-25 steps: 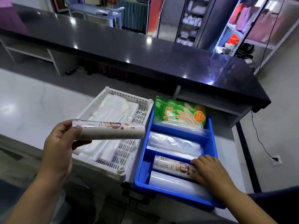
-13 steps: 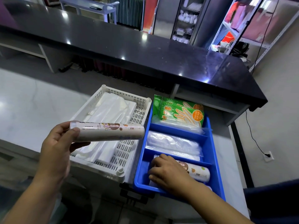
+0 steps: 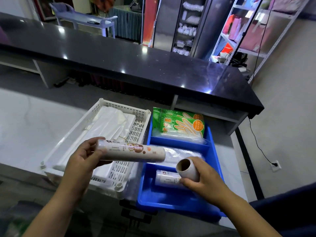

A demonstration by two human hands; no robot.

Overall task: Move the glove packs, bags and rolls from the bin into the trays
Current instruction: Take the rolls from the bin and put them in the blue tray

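Observation:
My left hand (image 3: 82,161) grips a cream labelled roll (image 3: 133,152) by its left end, held level over the gap between the white perforated tray (image 3: 136,132) and the blue divided bin (image 3: 212,146). My right hand (image 3: 205,183) holds a second roll (image 3: 187,169) tilted up over the bin's near compartment, its cardboard core facing me. Another labelled roll (image 3: 166,179) lies in that compartment. Green glove packs (image 3: 177,124) fill the far compartment, and clear plastic bags (image 3: 181,154) lie in the middle one. Folded white bags (image 3: 109,125) rest in the white tray.
Both containers sit on a pale marble counter (image 3: 30,130). A raised black countertop (image 3: 136,65) runs behind them. A power cord (image 3: 256,139) hangs to a wall socket on the right. Metal shelving (image 3: 242,31) stands at the back right.
My right hand has lifted a roll out of the bin's near compartment and tipped it up. My left hand has carried its roll rightward, toward the bin.

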